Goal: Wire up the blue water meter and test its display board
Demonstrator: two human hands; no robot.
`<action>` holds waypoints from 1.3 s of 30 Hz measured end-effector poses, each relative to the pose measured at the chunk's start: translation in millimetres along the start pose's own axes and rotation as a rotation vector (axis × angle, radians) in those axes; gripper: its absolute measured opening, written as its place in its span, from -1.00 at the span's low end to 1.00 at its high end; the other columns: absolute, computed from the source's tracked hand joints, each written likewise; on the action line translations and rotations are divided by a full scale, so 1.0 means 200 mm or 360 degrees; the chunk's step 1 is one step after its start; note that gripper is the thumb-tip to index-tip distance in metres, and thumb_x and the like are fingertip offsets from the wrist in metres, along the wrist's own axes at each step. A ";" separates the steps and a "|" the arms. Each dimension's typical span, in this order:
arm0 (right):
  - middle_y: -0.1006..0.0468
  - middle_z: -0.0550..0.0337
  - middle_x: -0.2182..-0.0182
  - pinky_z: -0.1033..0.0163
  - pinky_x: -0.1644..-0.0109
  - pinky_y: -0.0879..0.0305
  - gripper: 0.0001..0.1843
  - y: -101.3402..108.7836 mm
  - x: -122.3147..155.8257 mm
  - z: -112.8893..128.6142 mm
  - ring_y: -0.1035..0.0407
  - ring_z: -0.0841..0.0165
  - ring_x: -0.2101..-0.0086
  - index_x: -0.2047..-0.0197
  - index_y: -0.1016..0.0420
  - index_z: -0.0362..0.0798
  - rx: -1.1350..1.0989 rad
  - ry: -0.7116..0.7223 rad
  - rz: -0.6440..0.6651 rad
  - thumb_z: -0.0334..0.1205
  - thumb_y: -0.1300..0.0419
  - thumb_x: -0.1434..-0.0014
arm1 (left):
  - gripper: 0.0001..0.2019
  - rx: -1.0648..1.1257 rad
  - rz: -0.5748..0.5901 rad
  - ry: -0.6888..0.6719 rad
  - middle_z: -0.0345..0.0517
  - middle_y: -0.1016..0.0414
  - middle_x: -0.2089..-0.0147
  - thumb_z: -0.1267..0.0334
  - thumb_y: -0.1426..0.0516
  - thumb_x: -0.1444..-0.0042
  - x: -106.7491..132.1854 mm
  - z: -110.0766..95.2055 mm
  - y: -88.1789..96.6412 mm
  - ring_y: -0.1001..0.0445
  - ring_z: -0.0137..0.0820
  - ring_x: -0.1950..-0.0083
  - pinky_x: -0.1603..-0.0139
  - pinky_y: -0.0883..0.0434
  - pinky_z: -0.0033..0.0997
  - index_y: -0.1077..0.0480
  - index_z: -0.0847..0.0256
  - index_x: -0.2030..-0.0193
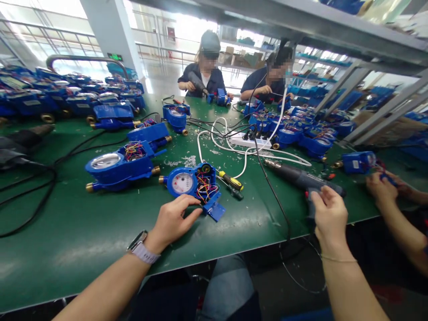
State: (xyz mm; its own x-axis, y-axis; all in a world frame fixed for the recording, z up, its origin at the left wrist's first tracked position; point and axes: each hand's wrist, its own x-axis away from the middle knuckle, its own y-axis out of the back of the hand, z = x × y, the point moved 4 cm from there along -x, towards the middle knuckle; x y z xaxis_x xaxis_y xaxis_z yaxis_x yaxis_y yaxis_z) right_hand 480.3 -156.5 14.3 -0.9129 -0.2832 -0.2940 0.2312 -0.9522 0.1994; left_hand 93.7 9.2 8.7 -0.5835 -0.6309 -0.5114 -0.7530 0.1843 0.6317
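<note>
A blue water meter (pixel 194 183) with a white dial and coloured wires in its open housing lies on the green table (pixel 67 232) in front of me. My left hand (pixel 172 220), a watch on its wrist, rests on the table with fingers curled loosely against the meter's near side. My right hand (pixel 329 216) is wrapped round the grip of a dark electric screwdriver (pixel 301 178) that lies at the table's front edge, its cable running off the edge. A yellow-and-black screwdriver (pixel 232 183) lies just right of the meter.
Several more blue meters (pixel 120 165) sit to the left, at the back left and at the right. A white power strip (pixel 250 141) with tangled cables lies mid-table. Two people work at the far side. Another person's hands (pixel 381 187) hold a blue part at right.
</note>
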 end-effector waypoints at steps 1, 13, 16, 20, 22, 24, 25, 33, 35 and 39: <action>-0.48 0.09 -0.01 0.11 -0.18 -0.30 -0.52 -0.06 0.09 0.06 -0.38 0.27 -0.03 -0.02 -0.42 -0.02 -0.0065 0.0097 0.0100 -0.09 -0.31 -0.03 | -0.83 0.0028 0.0034 0.0067 -0.13 -0.56 0.23 0.23 -0.16 -0.19 0.00 0.00 -0.02 -0.34 -0.50 0.50 0.40 -0.35 -0.46 -0.46 0.21 0.12; -0.56 0.10 0.13 -0.03 -0.10 -0.29 -0.76 -0.77 0.86 0.40 -0.32 0.20 0.02 0.07 -0.48 -0.03 -0.0167 0.0971 0.1423 -0.33 -0.23 -0.15 | -0.80 0.0225 0.0120 0.0352 -0.22 -0.49 0.45 0.21 -0.22 -0.12 0.00 0.07 -0.05 -0.19 -0.56 0.59 0.57 -0.19 -0.57 -0.50 0.22 0.14; -0.57 0.13 0.18 -0.02 -0.07 -0.27 -0.81 -0.78 0.94 0.42 -0.29 0.19 0.07 0.12 -0.49 -0.02 -0.0089 0.0974 0.1324 -0.35 -0.22 -0.17 | -0.82 0.0326 0.0086 0.0419 -0.23 -0.48 0.46 0.21 -0.24 -0.10 0.00 0.08 -0.04 -0.18 -0.58 0.61 0.58 -0.18 -0.58 -0.49 0.25 0.20; -0.57 0.14 0.20 0.01 -0.03 -0.26 -0.86 -0.77 1.04 0.44 -0.29 0.21 0.10 0.20 -0.51 -0.02 -0.0036 0.0912 0.1169 -0.39 -0.16 -0.21 | -0.88 0.0404 0.0077 0.0459 -0.17 -0.55 0.39 0.24 -0.25 -0.08 -0.01 0.08 -0.03 -0.28 -0.56 0.56 0.54 -0.25 -0.57 -0.49 0.26 0.32; -0.56 0.14 0.23 0.00 -0.03 -0.25 -0.88 -0.78 1.07 0.44 -0.28 0.21 0.11 0.22 -0.51 -0.03 -0.0029 0.0906 0.1081 -0.38 -0.16 -0.22 | -0.89 0.0441 0.0062 0.0494 -0.16 -0.57 0.40 0.25 -0.25 -0.07 -0.01 0.08 -0.02 -0.34 -0.53 0.53 0.51 -0.28 -0.56 -0.50 0.26 0.36; -0.54 0.13 0.24 0.00 -0.02 -0.26 -0.89 -0.78 1.09 0.43 -0.28 0.20 0.11 0.22 -0.51 -0.03 -0.0026 0.0937 0.1019 -0.36 -0.17 -0.23 | -0.89 0.0495 0.0045 0.0532 -0.15 -0.59 0.40 0.26 -0.25 -0.07 -0.02 0.09 -0.01 -0.40 -0.51 0.50 0.48 -0.33 -0.56 -0.52 0.26 0.37; -0.54 0.13 0.24 0.00 -0.02 -0.26 -0.89 -0.79 1.09 0.43 -0.27 0.20 0.11 0.23 -0.51 -0.02 -0.0025 0.0959 0.0998 -0.35 -0.16 -0.23 | -0.90 0.0523 0.0046 0.0545 -0.15 -0.60 0.40 0.26 -0.24 -0.07 -0.02 0.09 0.00 -0.42 -0.50 0.49 0.46 -0.34 -0.56 -0.54 0.26 0.36; -0.52 0.07 0.16 -0.02 -0.01 -0.26 -0.84 -0.78 1.11 0.42 -0.32 0.20 0.11 0.09 -0.41 -0.04 -0.0105 0.1076 0.0896 -0.32 -0.17 -0.23 | -0.78 0.0685 0.0136 0.0591 -0.16 -0.58 0.46 0.20 -0.14 -0.18 -0.02 0.09 0.00 -0.34 -0.56 0.60 0.56 -0.29 -0.59 -0.57 0.27 0.30; -0.52 0.06 0.16 0.01 0.01 -0.27 -0.81 -0.79 1.12 0.43 -0.33 0.21 0.12 0.06 -0.39 -0.04 -0.0124 0.1058 0.0905 -0.30 -0.17 -0.23 | -0.79 0.0730 0.0140 0.0571 -0.15 -0.58 0.44 0.22 -0.13 -0.18 -0.02 0.08 0.00 -0.36 -0.57 0.59 0.54 -0.31 -0.60 -0.56 0.28 0.30; -0.54 0.09 0.21 0.04 0.05 -0.27 -0.86 -0.81 1.13 0.43 -0.33 0.21 0.15 0.11 -0.42 -0.04 -0.0081 0.0995 0.0963 -0.26 -0.16 -0.25 | -0.82 0.0879 0.0090 0.0644 -0.12 -0.58 0.38 0.23 -0.17 -0.13 -0.02 0.08 0.00 -0.41 -0.54 0.54 0.51 -0.37 -0.58 -0.52 0.30 0.30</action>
State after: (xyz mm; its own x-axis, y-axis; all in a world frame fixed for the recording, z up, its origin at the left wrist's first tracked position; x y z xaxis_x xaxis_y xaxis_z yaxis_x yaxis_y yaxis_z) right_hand 207.9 -55.9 -4.3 -0.2795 -0.7388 -0.6132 0.6452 -0.6175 0.4499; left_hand 92.1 24.0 1.0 -0.5477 -0.8211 -0.1606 -0.8321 0.5147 0.2064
